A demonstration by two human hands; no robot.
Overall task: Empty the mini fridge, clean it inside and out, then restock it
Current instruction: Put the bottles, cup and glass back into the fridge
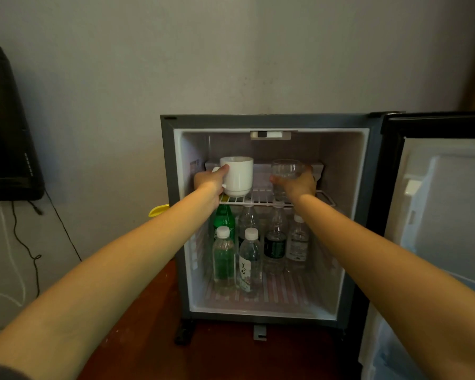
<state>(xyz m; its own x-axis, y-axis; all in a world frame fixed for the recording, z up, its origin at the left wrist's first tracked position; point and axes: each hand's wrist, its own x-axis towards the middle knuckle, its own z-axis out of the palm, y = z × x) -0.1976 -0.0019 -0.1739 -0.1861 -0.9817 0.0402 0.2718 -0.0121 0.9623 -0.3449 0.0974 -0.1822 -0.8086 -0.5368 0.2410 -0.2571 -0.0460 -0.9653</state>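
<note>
Left hand (210, 181) is wrapped round the white mug (239, 174) on its handle side, thumb up near the rim. Right hand (299, 183) is curled round the clear glass (287, 170), low on the body. Both are on the upper wire shelf (261, 198) of the mini fridge (167, 187), door (436, 215) swung wide to the right. Can't tell if either base is off the wire yet.

Handling, my read:
- Mug: ceramic, rigid, the heavier of the two. Body grip is fine; handle is the safer hold if it's damp.
- Glass: thin-walled, light, fragile, likely slick if cold. Hold low and all round, don't squeeze the rim.
- Lift straight up before pulling out, since bases can catch on the shelf wires.
- Keep the two apart on the way out; a ceramic-on-glass knock is the main risk.

Bottles (249, 261) stand upright on the fridge floor below, packed close, one of them green (224, 220). They look like plastic and mostly full, so heavy but tough; grip mid-body or at the neck, one per hand.

Emptying looks barely started.
</note>
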